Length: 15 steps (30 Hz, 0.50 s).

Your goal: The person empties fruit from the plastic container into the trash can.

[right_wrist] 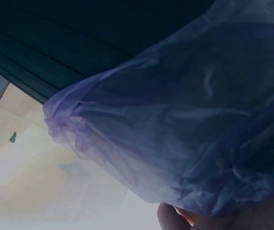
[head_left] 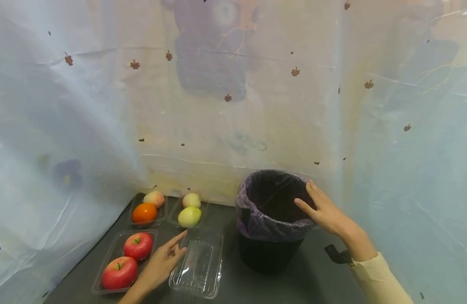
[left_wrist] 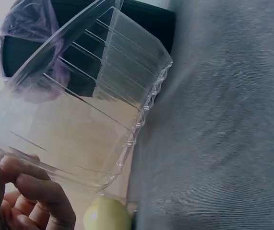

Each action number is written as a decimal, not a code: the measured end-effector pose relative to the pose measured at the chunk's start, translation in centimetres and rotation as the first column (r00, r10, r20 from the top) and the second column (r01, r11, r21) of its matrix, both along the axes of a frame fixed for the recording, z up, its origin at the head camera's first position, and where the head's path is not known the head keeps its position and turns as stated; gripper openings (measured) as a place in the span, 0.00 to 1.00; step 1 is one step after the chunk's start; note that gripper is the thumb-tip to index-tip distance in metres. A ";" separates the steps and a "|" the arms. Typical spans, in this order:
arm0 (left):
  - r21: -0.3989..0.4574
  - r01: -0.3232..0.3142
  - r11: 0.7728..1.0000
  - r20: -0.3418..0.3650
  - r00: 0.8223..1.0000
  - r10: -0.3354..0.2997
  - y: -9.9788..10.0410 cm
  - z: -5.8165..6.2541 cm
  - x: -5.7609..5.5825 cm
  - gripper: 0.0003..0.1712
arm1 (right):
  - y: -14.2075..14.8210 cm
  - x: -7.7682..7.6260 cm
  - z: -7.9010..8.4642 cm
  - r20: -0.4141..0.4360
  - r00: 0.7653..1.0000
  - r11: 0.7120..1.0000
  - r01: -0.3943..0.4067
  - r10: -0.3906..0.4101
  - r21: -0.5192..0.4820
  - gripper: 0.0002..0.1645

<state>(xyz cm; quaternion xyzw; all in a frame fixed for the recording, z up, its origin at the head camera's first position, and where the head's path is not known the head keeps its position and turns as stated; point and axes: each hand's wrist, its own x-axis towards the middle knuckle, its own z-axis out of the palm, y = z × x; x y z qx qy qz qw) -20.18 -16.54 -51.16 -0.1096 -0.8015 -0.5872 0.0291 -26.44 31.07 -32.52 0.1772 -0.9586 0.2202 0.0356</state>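
Observation:
My left hand (head_left: 163, 259) is at the left side of a clear plastic box (head_left: 197, 266) on the dark table. Its index finger and thumb stretch toward the box's edge; the other fingers are bent. In the left wrist view the fingers (left_wrist: 41, 191) lie right by the rim of the ribbed clear box (left_wrist: 79, 110). My right hand (head_left: 326, 213) is at the right rim of a black bin (head_left: 271, 253) with straight fingers spread. A thin purple bag (head_left: 256, 219) lines the bin and folds over its rim; a fingertip (right_wrist: 170, 218) shows beside the bag (right_wrist: 165, 134).
Left of the box, a clear tray (head_left: 112, 249) holds two red apples (head_left: 128, 261). Behind it, another tray holds an orange fruit (head_left: 144, 213) and a peach-like fruit (head_left: 154, 198). Two pale yellow-green fruits (head_left: 190, 211) sit behind the box. Plastic sheeting (head_left: 233, 135) surrounds the table.

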 end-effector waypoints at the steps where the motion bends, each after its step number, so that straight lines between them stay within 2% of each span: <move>1: 0.004 0.007 1.000 0.022 1.000 -0.007 -0.1 -0.1 0.0 0.34 | 0.0 0.0 -0.1 0.002 1.000 1.000 0.001 -0.001 -0.002 0.56; 6: 0.006 0.034 0.999 0.088 0.996 -0.034 -0.3 -0.8 0.0 0.35 | -0.1 0.0 -0.2 0.012 1.000 1.000 0.004 -0.004 -0.016 0.56; 12: -0.026 0.055 0.998 0.103 0.993 -0.052 0.0 -1.7 -0.1 0.35 | -0.1 -0.1 -0.1 0.009 1.000 1.000 -0.001 0.001 -0.018 0.56; 15: -0.043 0.033 0.999 0.083 0.996 -0.030 0.2 -2.2 0.0 0.34 | -0.1 -0.1 -0.1 0.006 1.000 1.000 -0.001 0.001 -0.016 0.56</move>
